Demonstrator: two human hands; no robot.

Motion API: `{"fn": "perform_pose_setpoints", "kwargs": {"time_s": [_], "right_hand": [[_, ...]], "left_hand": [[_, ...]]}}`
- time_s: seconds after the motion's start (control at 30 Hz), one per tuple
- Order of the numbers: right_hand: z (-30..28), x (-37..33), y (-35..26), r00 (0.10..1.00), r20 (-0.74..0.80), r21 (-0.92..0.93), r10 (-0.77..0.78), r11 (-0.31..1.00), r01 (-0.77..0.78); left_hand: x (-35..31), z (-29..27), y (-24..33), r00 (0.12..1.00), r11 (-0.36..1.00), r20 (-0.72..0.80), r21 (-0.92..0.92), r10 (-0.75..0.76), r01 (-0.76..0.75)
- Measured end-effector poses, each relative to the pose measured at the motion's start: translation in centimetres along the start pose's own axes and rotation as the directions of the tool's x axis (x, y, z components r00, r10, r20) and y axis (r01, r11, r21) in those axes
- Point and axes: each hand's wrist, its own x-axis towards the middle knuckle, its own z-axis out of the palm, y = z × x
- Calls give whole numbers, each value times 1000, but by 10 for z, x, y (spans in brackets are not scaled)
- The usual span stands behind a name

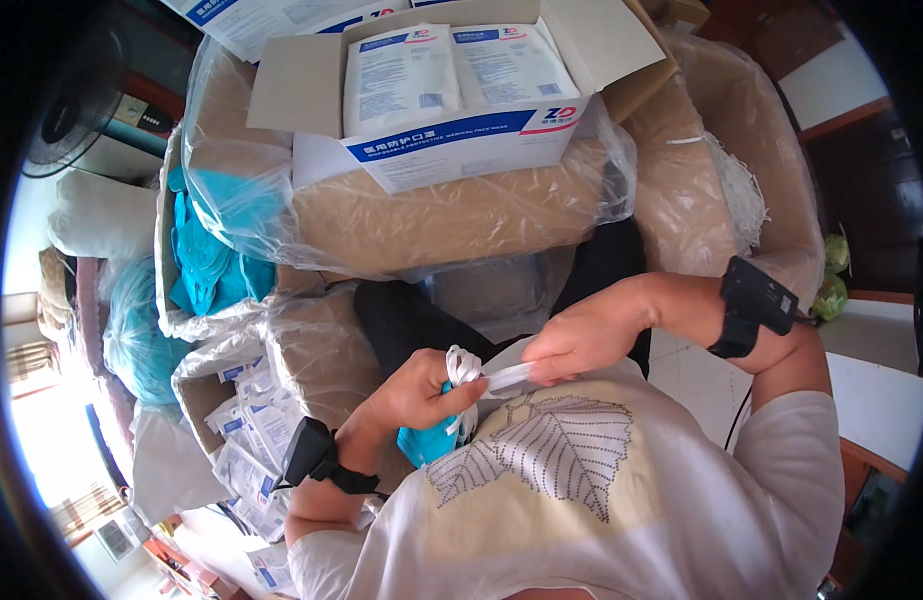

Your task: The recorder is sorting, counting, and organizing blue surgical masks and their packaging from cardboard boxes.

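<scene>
In front of my chest, my left hand [413,390] is closed around a looped bundle of white straps [463,368]. A teal face mask [429,442] hangs below that hand, against my shirt; part of it is covered by the fingers. My right hand [589,328] pinches the other end of the straps, which run taut between the two hands. Its fingertips are partly hidden behind the hand.
An open white carton [461,155] with packaged masks sits ahead on a plastic-lined brown box [431,220]. Left stand a box of teal masks [216,250] and one of sealed packets [266,410]. White straps [743,190] fill a lined box [671,180] at right.
</scene>
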Motion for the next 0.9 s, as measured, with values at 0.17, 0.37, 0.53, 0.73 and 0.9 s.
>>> {"fn": "perform_pose_setpoints", "kwargs": {"time_s": [0.17,0.37,0.53,0.73,0.9], "right_hand": [[1,-23,-1,1000,13,33,5,999,-6],[-5,-63,26,986,-38,117,164,980,-158],[-6,-36,39,938,-283,544,201,839,-16],[3,38,16,915,-400,629,-41,714,307],[5,55,8,923,-348,496,-164,803,330]], "left_hand": [[0,-4,2,999,999,-6,22,50,-49],[-37,-22,-17,920,936,-253,-262,-299,233],[-30,-30,-8,830,878,-447,-468,-333,100],[-12,-23,8,868,862,-397,-503,-299,67],[-9,-20,2,878,899,-385,-426,-284,103]]}}
